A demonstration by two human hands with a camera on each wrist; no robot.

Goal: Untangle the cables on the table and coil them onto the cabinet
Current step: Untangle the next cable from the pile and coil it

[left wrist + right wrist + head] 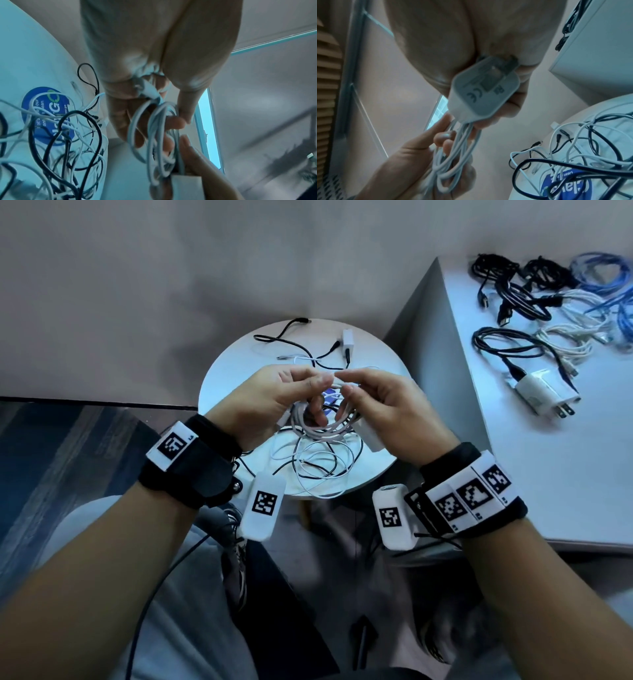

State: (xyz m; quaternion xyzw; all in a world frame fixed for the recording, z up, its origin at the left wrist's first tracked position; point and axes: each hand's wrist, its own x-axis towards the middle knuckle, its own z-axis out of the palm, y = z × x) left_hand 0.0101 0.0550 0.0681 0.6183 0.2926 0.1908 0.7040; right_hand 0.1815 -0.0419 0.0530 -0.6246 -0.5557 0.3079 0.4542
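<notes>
Holding both hands up over the middle of the frame, I am working just above the small round white table (219, 371), whose far rim shows bare surface while its near half, low in the centre, is lying under a tangle of loose black and white cables (318, 463). At the right of the frame the white cabinet top (534, 474) is offering open room along its near edge; coiled black, white and blue cables (548, 299) and a white plug-in charger (537, 395) are sitting toward its upper right corner.

My left hand (267, 402) is curling its fingers through a coiled white cable (322, 429), with several loops hanging around them and the thumb pinching the strand at the top. My right hand (387, 409) is gripping a white charger block (481, 92) against the palm, its prongs pointing back at the wrist, while forefinger and thumb are pinching the same cable beside my left thumb. The coil is hanging between both hands, above the table.
</notes>
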